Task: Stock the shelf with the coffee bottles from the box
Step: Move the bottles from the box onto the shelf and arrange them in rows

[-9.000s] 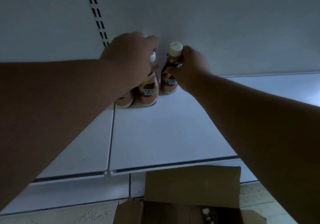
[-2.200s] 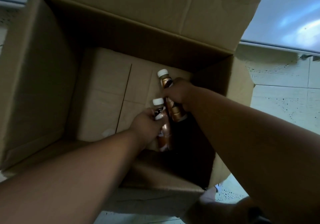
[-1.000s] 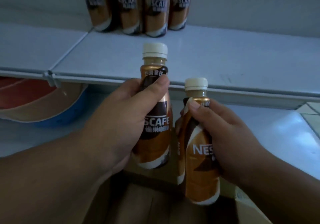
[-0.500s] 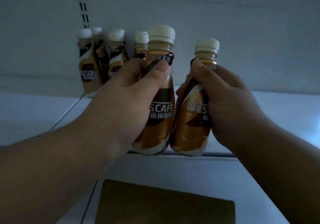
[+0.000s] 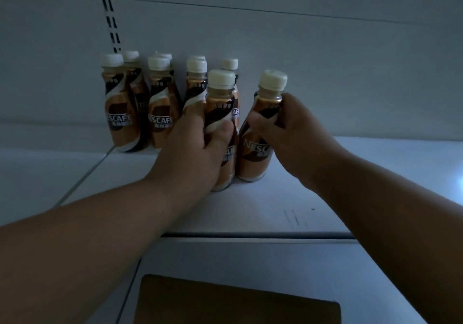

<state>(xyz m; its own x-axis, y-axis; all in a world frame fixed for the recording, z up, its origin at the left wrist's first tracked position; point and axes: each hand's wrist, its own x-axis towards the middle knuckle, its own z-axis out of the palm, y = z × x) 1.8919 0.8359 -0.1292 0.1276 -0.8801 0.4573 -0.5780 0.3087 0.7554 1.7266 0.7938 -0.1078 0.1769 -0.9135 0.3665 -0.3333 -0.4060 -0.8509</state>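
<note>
My left hand (image 5: 198, 145) grips a gold-and-brown coffee bottle (image 5: 221, 103) with a white cap, standing upright on the white shelf (image 5: 338, 173). My right hand (image 5: 288, 133) grips a second coffee bottle (image 5: 255, 158) just to its right, base also on the shelf. Both stand in front of a cluster of several same bottles (image 5: 120, 118) against the shelf's back wall. A flap of the cardboard box (image 5: 235, 303) shows at the bottom edge; its inside is hidden.
The shelf's back panel (image 5: 300, 60) rises behind the bottles, with a slotted upright strip (image 5: 109, 15) at the left. A seam (image 5: 85, 175) divides the shelf boards. The shelf's front lip (image 5: 250, 234) runs above a lower shelf (image 5: 250, 261).
Both hands have carried their bottles forward from mid-air over the shelf edge and set them down on the shelf beside the earlier bottles. The view has tilted slightly.
</note>
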